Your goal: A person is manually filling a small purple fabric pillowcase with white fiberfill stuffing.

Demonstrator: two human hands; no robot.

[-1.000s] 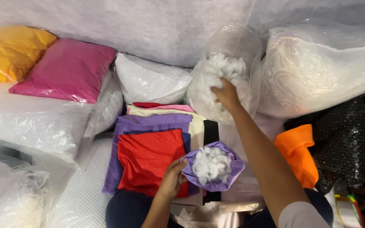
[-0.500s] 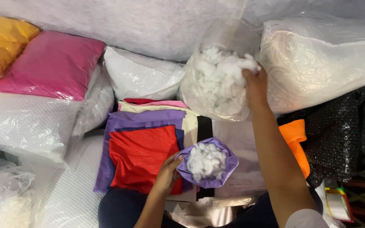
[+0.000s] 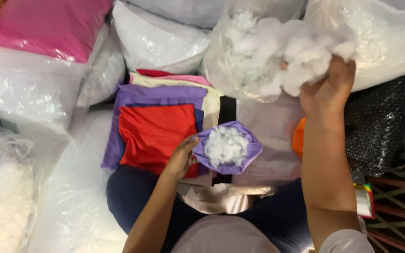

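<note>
One handful of white stuffing [image 3: 301, 56] gripped in our right hand [image 3: 326, 91], above the clear stuffing bag [image 3: 240, 47] | our left hand [image 3: 181, 157] grips the purple cover [image 3: 249, 147], part-filled, over our lap | beside it, stacked fabric: red piece [image 3: 155, 131] topmost

Pink cushion [image 3: 52, 26], plastic-wrapped white pillows [image 3: 160, 37], stacked coloured fabric pieces [image 3: 160, 122], black bubble wrap [image 3: 385, 126]
</note>
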